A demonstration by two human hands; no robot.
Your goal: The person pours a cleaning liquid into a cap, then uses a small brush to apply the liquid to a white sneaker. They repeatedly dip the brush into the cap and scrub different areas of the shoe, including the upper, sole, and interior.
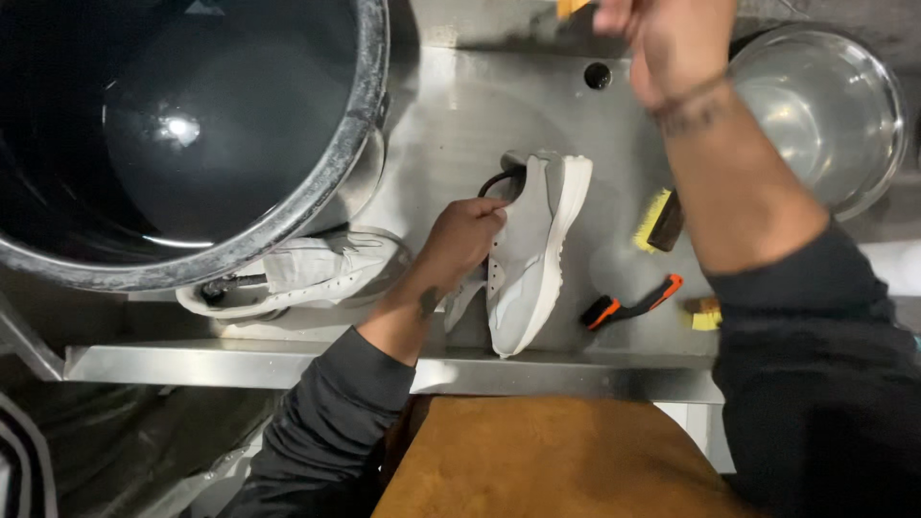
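- Grey sneaker (532,251) is lying on its side on the steel desk (451,125), beside the black tub (182,125).
- Left hand (465,235) is gripping its collar.
- Right hand (662,43) is reaching beyond the sneaker; its grip cannot be told.

Matt grey cloth shoe (532,254) on glossy brushed-steel counter (451,125); shiny metal bowl (825,105).

By your left fingers (480,216): pale grey sneaker (532,254) w/ white sole. Just right of it, black-orange brush handle (628,305), yellow bristles (652,219). Sleeves black.
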